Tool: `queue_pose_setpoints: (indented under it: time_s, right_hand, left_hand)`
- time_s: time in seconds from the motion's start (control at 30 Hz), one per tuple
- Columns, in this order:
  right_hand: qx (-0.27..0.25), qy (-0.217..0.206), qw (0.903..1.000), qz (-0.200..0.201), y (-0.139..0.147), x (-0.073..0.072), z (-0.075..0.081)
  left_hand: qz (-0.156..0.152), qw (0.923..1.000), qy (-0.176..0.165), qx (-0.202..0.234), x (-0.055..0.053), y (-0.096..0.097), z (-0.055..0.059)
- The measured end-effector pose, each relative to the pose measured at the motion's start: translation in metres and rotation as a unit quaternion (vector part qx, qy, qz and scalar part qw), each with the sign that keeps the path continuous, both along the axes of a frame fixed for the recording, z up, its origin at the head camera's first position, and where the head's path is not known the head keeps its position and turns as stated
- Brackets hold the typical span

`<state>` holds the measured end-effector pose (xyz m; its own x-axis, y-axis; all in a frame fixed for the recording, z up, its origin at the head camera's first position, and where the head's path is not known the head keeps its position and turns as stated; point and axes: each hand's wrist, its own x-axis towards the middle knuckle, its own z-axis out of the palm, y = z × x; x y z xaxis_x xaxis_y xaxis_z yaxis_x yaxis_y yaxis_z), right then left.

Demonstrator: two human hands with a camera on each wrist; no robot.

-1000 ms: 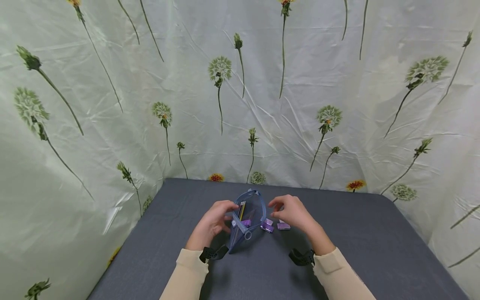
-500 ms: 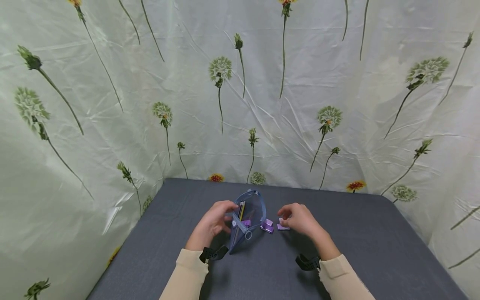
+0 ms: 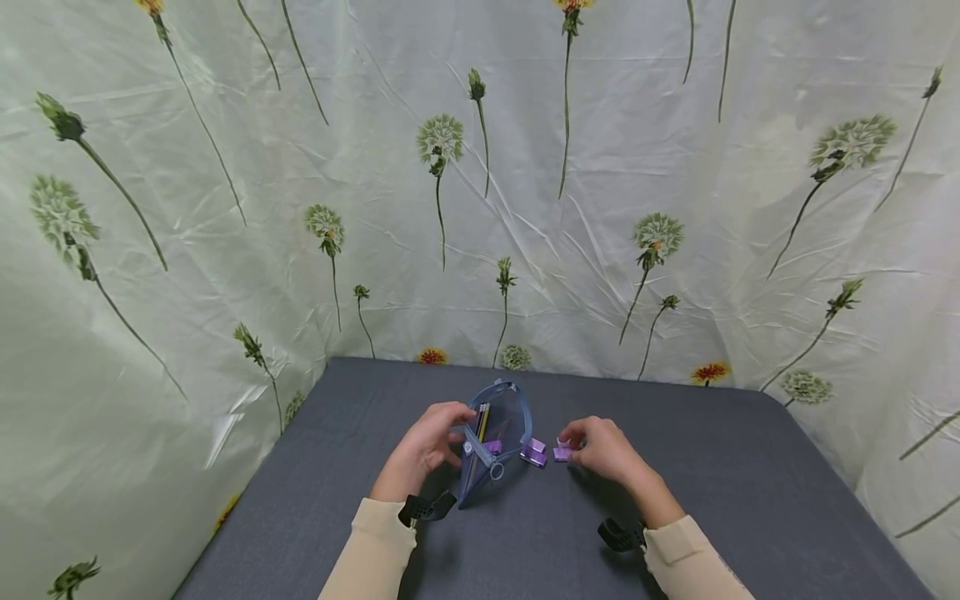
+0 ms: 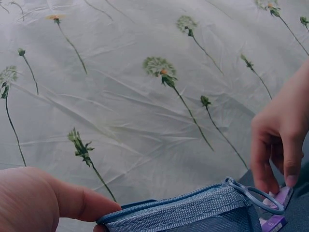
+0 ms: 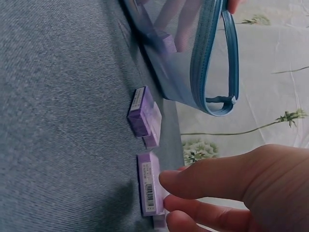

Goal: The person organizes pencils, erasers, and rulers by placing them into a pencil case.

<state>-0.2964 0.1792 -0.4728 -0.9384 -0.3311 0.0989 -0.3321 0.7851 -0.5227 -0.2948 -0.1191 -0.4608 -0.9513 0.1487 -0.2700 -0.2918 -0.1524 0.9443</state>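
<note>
A blue mesh zipper pouch (image 3: 504, 425) stands with its mouth wide, pencils (image 3: 483, 421) and a small purple box (image 3: 492, 447) inside it. My left hand (image 3: 431, 437) pinches the pouch's zipper edge between thumb and fingers, seen also in the left wrist view. To the right, my right hand (image 3: 600, 446) reaches down to a small purple box (image 5: 148, 186) with a barcode label, thumb and fingertips at its sides. Another box (image 5: 159, 221) shows partly behind it. Two more purple boxes (image 5: 144, 113) lie together between that hand and the pouch.
A dark grey cloth-covered table (image 3: 525, 550) lies under everything. Behind it hangs a pale curtain (image 3: 555, 283) printed with dandelions, which also runs along both sides. A metal ring (image 3: 496, 471) hangs from the zipper pull.
My right hand has moved from beside the pouch's mouth, right and down to the purple boxes, and its fingers have closed in on one. My left hand and the pouch have stayed put.
</note>
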Motion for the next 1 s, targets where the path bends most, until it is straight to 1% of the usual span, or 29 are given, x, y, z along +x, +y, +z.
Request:
queue_pose_setpoints:
  time_s: [0.23,0.4,0.57,0.77,1.0]
  right_hand:
    - [-0.014,-0.003,0.9999,-0.007,0.000,0.003,-0.005]
    - [-0.023,0.017,0.9996,0.001,0.000,0.004,-0.012]
    - [-0.028,0.026,0.9993,0.002,0.000,0.005,-0.017]
    - [-0.033,0.023,0.9992,0.000,0.000,0.005,-0.021]
    - [-0.044,0.021,0.9988,0.006,0.000,0.005,-0.022]
  left_hand:
    - [0.000,1.0000,0.002,-0.003,0.000,0.000,0.000]
    - [0.003,1.0000,0.002,-0.002,0.000,0.000,-0.001]
    - [0.003,1.0000,0.002,-0.001,0.001,0.000,-0.002]
    - [0.002,1.0000,0.003,-0.002,0.002,0.000,-0.002]
    - [0.002,1.0000,0.003,-0.001,0.001,0.000,-0.001]
